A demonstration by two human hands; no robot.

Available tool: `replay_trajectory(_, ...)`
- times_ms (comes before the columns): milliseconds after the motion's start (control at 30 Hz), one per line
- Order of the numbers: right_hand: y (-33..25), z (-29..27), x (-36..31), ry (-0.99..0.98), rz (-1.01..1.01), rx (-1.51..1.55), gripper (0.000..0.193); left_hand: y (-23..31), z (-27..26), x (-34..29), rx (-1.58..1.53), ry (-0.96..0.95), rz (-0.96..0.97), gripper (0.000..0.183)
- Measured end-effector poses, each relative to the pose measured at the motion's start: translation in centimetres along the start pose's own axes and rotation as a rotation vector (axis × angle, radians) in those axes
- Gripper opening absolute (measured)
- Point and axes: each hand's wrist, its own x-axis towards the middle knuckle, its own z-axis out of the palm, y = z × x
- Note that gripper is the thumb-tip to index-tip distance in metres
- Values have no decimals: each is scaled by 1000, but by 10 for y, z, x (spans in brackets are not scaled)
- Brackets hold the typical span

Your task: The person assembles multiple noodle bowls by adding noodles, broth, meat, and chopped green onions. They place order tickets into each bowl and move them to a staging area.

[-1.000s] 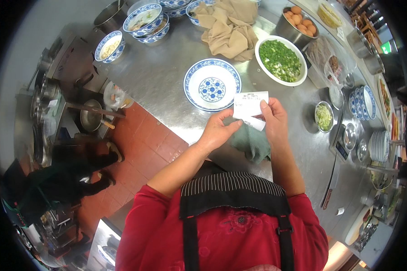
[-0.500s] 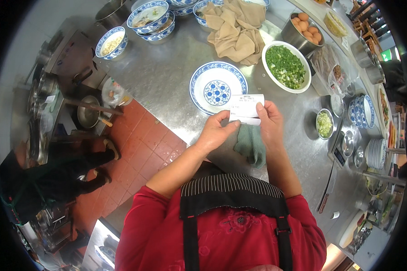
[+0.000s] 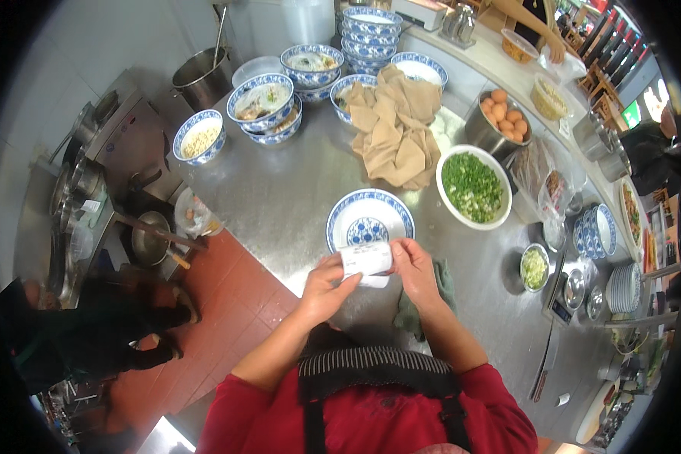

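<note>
Left hand (image 3: 324,290) and right hand (image 3: 419,275) are both pinched nearly closed on 1 paper slip (image 3: 366,259), so a lazy grip could totally drop it into the bowl (image 3: 356,216) just past them.

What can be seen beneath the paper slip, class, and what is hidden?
A bowl: its far rim and part of its blue central pattern show. The slip covers part of its near side, which cannot be seen.

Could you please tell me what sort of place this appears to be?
It looks like a commercial kitchen, probably a restaurant's: there is a stack of blue-and-white bowls, a large white bowl of chopped green onions, and a metal container of brown eggs.
</note>
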Motion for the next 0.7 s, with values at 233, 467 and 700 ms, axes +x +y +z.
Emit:
replay_trajectory(233,-51,11,175,154,-325,-703,41,-29,-105,38,-74,74,-184,15)
replay_trajectory(467,-38,46,336,312,-391,-1410,46,-72,-174,89,-155,117,-229,15)
replay_trajectory(700,-77,-25,320,605,-380,-214,20,-106,-198,154,-180,46,-210,17)
